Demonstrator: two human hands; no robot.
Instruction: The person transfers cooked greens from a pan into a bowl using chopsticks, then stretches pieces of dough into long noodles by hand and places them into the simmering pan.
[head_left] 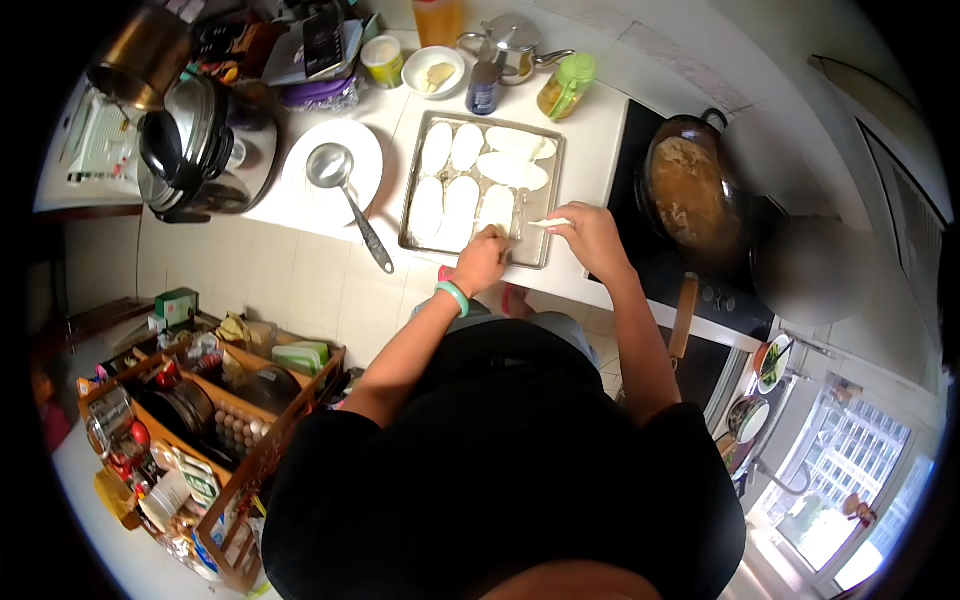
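A square metal baking tray lies on the counter, holding several flat, white, oval dough pieces in rows. My left hand, with a green bangle on its wrist, is over the tray's near edge. Its fingers are curled together at the near end of one dough piece; whatever they pinch is hidden. At the tray's right side, my right hand pinches a small, narrow white strip of dough between thumb and fingers. The tray's near right corner shows bare metal.
Left of the tray, a ladle rests on a white plate, handle past the counter edge. Behind stand a small bowl, a dark jar, a green-lidded jar and a kettle. A wok sits on the cooktop at right.
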